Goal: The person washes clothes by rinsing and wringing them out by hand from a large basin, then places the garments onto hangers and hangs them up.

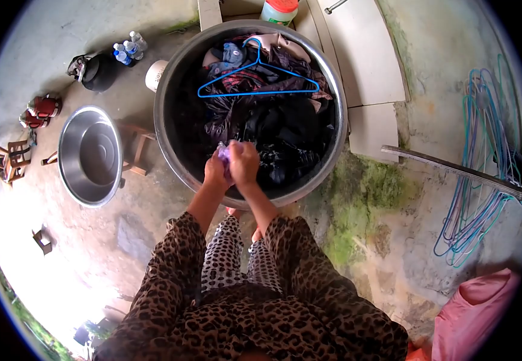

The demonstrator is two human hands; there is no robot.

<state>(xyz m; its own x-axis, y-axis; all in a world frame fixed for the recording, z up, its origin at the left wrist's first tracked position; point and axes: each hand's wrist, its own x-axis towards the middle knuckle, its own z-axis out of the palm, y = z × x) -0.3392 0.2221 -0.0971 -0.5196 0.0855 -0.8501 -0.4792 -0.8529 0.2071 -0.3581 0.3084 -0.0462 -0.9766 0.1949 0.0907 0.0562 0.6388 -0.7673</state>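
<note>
My left hand (215,171) and my right hand (246,163) are closed together round a small light-purple bunched item (223,154). It looks like thin wet cloth, and most of it is hidden by the fingers. Both hands are over the near rim of a large metal basin (331,174). Dark wet clothes (279,129) lie heaped in the basin, with some blue and red plaid pieces towards the far side. On top of the heap rests a blue clothes hanger (258,94), apart from my hands.
A smaller metal basin (65,153) stands at the left on a wooden stool (137,166). Bottles (129,49) and a dark pot (98,73) are behind it. At the right, several hangers (471,174) hang by a metal bar (447,171), above pink fabric (474,313).
</note>
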